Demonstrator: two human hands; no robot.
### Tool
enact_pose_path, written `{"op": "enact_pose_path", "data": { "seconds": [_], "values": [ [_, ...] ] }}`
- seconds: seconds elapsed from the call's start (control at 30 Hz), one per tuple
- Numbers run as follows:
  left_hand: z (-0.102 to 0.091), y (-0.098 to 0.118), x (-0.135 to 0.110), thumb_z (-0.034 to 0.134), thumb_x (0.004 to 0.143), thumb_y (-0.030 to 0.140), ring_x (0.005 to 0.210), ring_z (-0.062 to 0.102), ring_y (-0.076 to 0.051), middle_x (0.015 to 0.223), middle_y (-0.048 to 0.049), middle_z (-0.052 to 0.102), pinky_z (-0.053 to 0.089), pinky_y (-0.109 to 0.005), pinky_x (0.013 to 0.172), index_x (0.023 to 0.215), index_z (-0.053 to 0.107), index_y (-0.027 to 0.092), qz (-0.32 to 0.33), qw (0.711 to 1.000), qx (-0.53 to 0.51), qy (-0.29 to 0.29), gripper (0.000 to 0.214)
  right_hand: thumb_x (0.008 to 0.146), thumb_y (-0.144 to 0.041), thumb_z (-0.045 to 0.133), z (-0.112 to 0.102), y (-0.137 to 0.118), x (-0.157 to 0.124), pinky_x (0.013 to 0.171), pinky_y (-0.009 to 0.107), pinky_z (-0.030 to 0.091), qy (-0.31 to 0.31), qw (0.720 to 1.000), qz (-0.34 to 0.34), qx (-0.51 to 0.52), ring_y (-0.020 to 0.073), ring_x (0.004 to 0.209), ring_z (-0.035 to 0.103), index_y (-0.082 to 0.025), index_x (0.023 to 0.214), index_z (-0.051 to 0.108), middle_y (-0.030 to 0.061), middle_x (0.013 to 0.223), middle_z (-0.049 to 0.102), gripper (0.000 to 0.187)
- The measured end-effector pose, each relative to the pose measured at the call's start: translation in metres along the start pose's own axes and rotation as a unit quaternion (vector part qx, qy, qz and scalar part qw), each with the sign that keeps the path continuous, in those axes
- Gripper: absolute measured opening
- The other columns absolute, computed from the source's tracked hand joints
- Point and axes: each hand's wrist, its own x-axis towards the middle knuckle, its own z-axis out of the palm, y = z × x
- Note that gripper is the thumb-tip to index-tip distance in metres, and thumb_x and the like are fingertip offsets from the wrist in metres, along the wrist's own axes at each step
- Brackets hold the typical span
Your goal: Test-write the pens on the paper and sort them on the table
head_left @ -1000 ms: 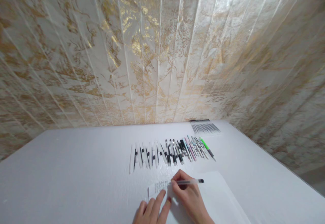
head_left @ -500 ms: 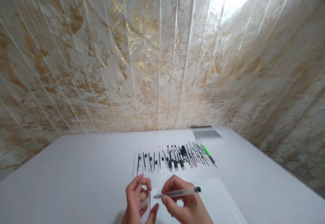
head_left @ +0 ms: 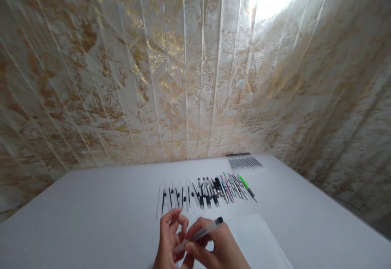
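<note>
My right hand (head_left: 210,238) pinches a translucent pen (head_left: 201,233) with a black end, which points up to the right. Its lower end reaches the fingers of my left hand (head_left: 171,236). Those fingers are curled around a small translucent pen piece (head_left: 177,249), partly hidden; I cannot tell whether it is joined to the pen. Both hands are close together over the near part of the white table, beside a white sheet (head_left: 256,236).
Beyond my hands lies a row of clear pen parts and dark refills (head_left: 177,195), followed by black and pastel pens (head_left: 224,187) and a green pen (head_left: 247,186). Several thin refills (head_left: 246,163) lie at the back, near a gold-patterned wall covering (head_left: 171,77).
My hands have come together, with the pen moved left and tilted more upright into my left fingers. The thin dark rod seen at my left fingers is now mostly hidden. The view has shifted slightly.
</note>
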Motion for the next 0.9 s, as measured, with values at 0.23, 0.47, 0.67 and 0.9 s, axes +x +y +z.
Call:
{"op": "enact_pose_path", "data": {
  "seconds": [0.23, 0.47, 0.67, 0.9],
  "values": [
    [0.012, -0.002, 0.028, 0.07, 0.07, 0.035, 0.078, 0.063, -0.017, 0.098, -0.0026, 0.056, 0.05, -0.028, 0.073, 0.116, 0.031, 0.028, -0.048, 0.995, 0.009, -0.091, 0.061, 0.087, -0.036, 0.057, -0.012, 0.013, 0.013, 0.061, 0.023, 0.048, 0.043, 0.996, -0.069, -0.048, 0.0144, 0.065, 0.061, -0.019, 0.081, 0.059, 0.0036, 0.077, 0.066, 0.019],
    [-0.027, -0.007, 0.075, 0.051, 0.075, 0.023, 0.124, 0.045, -0.028, 0.134, -0.0092, 0.037, 0.035, -0.049, 0.105, 0.111, 0.05, 0.025, 0.085, 0.909, 0.394, -0.108, 0.036, 0.09, -0.037, 0.046, -0.148, 0.059, 0.022, 0.06, 0.026, 0.046, 0.211, 0.909, 0.093, -0.348, 0.0181, 0.063, 0.061, -0.02, 0.1, 0.051, 0.0029, 0.073, 0.065, 0.02],
    [-0.077, -0.015, 0.113, 0.04, 0.084, 0.031, 0.083, 0.061, -0.02, 0.108, -0.0065, 0.05, 0.052, -0.038, 0.083, 0.107, 0.048, 0.021, 0.072, 0.84, 0.537, -0.022, 0.026, 0.084, -0.024, 0.054, -0.212, 0.109, 0.009, 0.06, 0.026, 0.04, 0.185, 0.816, 0.237, -0.494, 0.0228, 0.07, 0.068, -0.019, 0.093, 0.066, 0.0084, 0.075, 0.074, 0.015],
    [-0.103, -0.023, 0.123, 0.039, 0.084, 0.025, 0.094, 0.064, -0.022, 0.103, -0.0097, 0.055, 0.052, -0.033, 0.083, 0.104, 0.05, 0.017, 0.022, 0.805, 0.592, -0.027, 0.024, 0.091, -0.027, 0.046, -0.201, 0.133, 0.016, 0.067, 0.028, 0.042, 0.149, 0.803, 0.269, -0.511, 0.0263, 0.09, 0.069, -0.019, 0.104, 0.07, 0.0126, 0.095, 0.076, 0.028]
  ]
}}
